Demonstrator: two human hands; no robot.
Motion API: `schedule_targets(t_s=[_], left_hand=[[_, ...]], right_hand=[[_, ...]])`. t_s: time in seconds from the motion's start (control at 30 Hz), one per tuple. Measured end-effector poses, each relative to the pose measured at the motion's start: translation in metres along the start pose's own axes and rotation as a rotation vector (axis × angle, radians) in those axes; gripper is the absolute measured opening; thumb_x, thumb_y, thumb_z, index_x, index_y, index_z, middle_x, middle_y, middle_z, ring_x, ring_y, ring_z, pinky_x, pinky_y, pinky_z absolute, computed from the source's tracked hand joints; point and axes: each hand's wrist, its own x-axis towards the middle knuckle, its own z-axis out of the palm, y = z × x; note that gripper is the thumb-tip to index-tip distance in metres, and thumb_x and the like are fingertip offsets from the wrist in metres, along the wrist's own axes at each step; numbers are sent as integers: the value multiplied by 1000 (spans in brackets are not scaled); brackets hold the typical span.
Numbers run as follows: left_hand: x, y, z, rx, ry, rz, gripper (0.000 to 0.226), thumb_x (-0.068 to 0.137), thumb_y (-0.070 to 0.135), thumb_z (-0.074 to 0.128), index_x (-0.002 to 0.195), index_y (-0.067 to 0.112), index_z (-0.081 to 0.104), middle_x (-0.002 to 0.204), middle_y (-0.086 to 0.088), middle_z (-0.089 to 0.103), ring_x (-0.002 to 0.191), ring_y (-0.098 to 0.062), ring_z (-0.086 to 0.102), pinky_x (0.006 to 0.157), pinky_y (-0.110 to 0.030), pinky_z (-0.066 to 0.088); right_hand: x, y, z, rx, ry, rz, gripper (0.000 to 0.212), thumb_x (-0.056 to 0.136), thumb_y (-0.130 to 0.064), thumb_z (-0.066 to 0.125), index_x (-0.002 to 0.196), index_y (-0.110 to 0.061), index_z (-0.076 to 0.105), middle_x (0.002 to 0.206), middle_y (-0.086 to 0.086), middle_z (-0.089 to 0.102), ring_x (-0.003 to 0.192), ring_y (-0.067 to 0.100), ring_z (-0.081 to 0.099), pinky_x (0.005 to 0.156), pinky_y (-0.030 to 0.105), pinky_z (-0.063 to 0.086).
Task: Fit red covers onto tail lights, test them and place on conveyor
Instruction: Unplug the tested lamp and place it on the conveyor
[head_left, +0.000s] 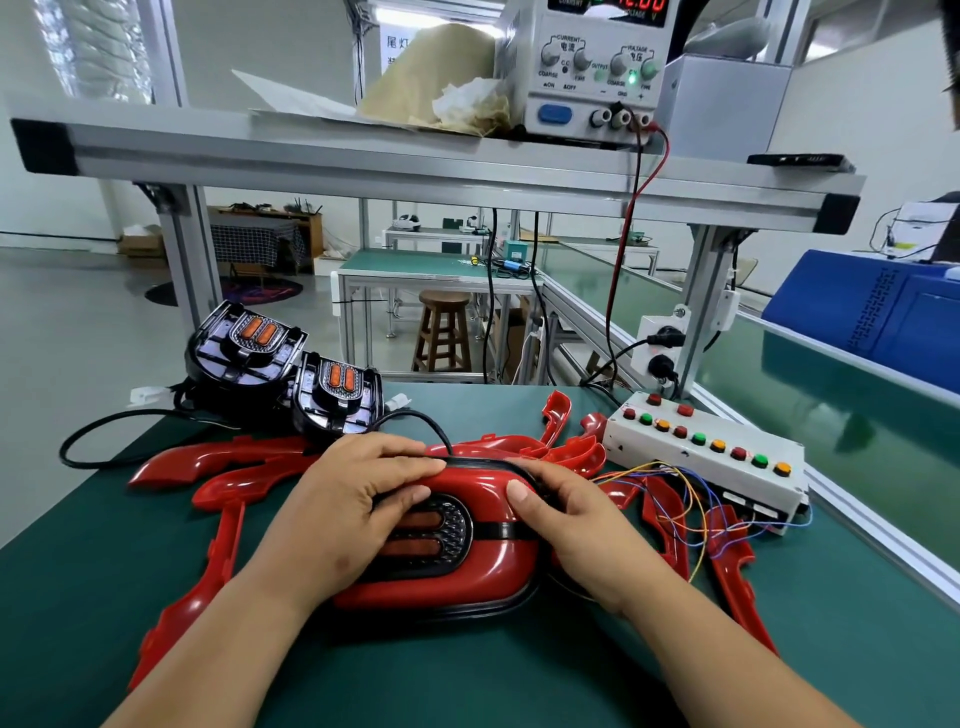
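Both hands are clamped on the tail light (441, 535) lying mid-tabletop (467, 675). The left hand (363, 499) curls over its top edge, and the right hand (566, 530) wraps the right end with its thumb pressing the red cover (457, 577). The glossy cover looks light, stiff and slippery, and probably brittle at its clips. I'd hold it by the black rim and press evenly. Spare red covers (223, 462) lie around it, towards the left and right edges.

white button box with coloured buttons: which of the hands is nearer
Right. The right hand grips the red-covered tail light at its right end, beside the white button box; the left hand holds its left part, farther off.
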Motion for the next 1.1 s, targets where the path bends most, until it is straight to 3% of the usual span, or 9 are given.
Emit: schedule_targets(t_s=[0.13,0.23,0.37,0.47,0.63,0.93,1.1], left_hand=[[-2,-5,-3,-142,64,-93,34,76,27,78,102,47,69,118,25,57,117,10,49,94,-2,33],[-5,-13,-10,-332,37,-331,46,68,50,69,112,56,58,122,24,56,112,18,49,88,-10,41],[-9,-17,-7,-639,-101,-513,31,76,54,63,107,51,60,111,-1,72,103,-17,70,94,-46,54],[-10,-12,-2,-844,-81,-535,23,80,43,63,103,39,60,104,-14,74,94,-32,73,83,-54,58],[-9,-5,3,-1024,-29,-537,34,79,37,65,109,24,54,100,-22,73,87,-41,73,65,-44,61],[-4,-8,11,-1094,59,-571,19,77,35,68,94,29,61,98,-20,73,87,-46,71,65,-56,59],[-2,-8,13,-1126,53,-615,25,78,32,66,101,25,60,99,-20,73,86,-45,72,62,-51,59]], right_hand=[[4,2,-1,128,-59,67,33,86,-27,64,117,-17,68,114,8,71,107,27,67,94,42,53],[3,0,-3,153,-67,40,33,84,-27,66,115,-14,67,112,10,72,104,28,68,85,35,56],[1,1,-2,87,-20,20,43,78,-34,67,116,-14,61,110,4,72,100,18,68,82,29,55],[-1,1,-1,21,-43,24,44,80,-38,63,119,-17,58,113,1,70,104,16,67,88,29,55],[-1,0,2,4,-4,-13,42,81,-41,61,118,-21,59,114,0,69,108,17,65,94,36,54],[0,-8,6,26,27,-10,40,81,-41,60,115,-20,59,109,6,71,102,25,68,90,44,56],[0,-12,8,134,38,49,40,80,-40,61,112,-16,63,104,7,74,93,24,71,77,32,58]])
